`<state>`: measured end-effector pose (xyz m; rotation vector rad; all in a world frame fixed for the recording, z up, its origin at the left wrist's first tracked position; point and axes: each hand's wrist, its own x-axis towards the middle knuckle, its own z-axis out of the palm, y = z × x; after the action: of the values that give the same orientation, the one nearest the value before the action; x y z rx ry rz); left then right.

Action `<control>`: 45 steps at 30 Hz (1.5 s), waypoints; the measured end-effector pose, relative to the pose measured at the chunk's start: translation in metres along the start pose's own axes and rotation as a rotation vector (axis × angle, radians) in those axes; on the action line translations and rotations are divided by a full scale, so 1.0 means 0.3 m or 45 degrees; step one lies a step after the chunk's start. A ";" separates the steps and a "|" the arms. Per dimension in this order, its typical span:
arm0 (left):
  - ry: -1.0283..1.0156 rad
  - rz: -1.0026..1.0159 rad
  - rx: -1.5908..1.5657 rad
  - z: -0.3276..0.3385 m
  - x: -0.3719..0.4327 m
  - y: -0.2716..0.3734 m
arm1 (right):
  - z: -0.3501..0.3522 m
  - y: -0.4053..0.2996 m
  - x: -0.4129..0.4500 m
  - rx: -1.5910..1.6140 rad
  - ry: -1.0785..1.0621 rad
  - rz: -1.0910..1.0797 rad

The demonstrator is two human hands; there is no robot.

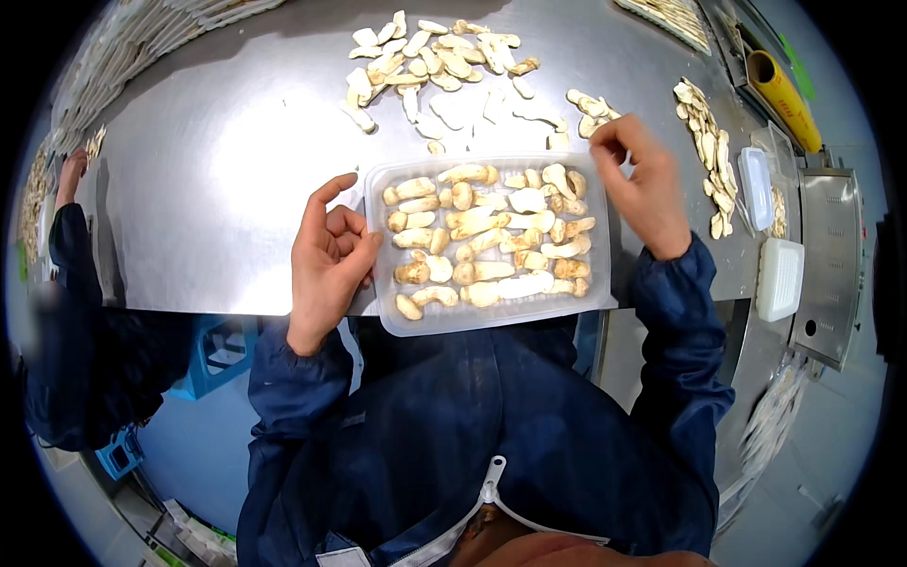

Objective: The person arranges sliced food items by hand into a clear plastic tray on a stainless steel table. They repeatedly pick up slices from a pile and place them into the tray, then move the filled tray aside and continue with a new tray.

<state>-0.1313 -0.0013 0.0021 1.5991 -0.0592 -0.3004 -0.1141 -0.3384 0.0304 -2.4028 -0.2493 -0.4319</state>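
A translucent plastic tray (489,322) lies at the near edge of the metal table, slightly tilted in view, with mushrooms (482,271) laid in rows inside it. My left hand (329,255) is at the tray's left side, thumb against its rim and fingers bent apart. Above the tray's upper right corner is my right hand (641,184), slightly blurred, thumb and forefinger near each other; whether something is between them cannot be told. A small group of mushroom pieces (589,106) lies just beyond its fingertips. Farther back, a loose pile of mushrooms (443,60) spreads over the metal table (191,177).
Stacked white trays (106,78) stand back left, near a co-worker's hand (71,173). To the right are a row of mushroom slices (708,156), a yellow roll (783,99), a small white-blue tray (757,188), a white ribbed tray (779,278) and a steel machine (827,262).
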 end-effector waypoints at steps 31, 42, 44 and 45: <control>-0.026 -0.009 -0.018 -0.007 0.000 0.001 | 0.078 -0.130 0.013 -0.314 -0.374 -0.309; -0.020 -0.053 0.012 -0.004 0.006 0.014 | 0.084 0.069 0.228 -0.385 -0.126 -0.288; -0.019 -0.053 0.003 -0.004 0.007 0.013 | 0.114 0.089 0.272 -0.447 -0.146 -0.309; -0.012 -0.055 0.000 -0.004 0.004 0.013 | 0.133 0.102 0.296 -0.473 -0.159 -0.323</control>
<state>-0.1294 -0.0005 0.0057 1.6002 -0.0317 -0.3415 -0.0133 -0.3297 0.0167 -2.7790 -0.5784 -0.4764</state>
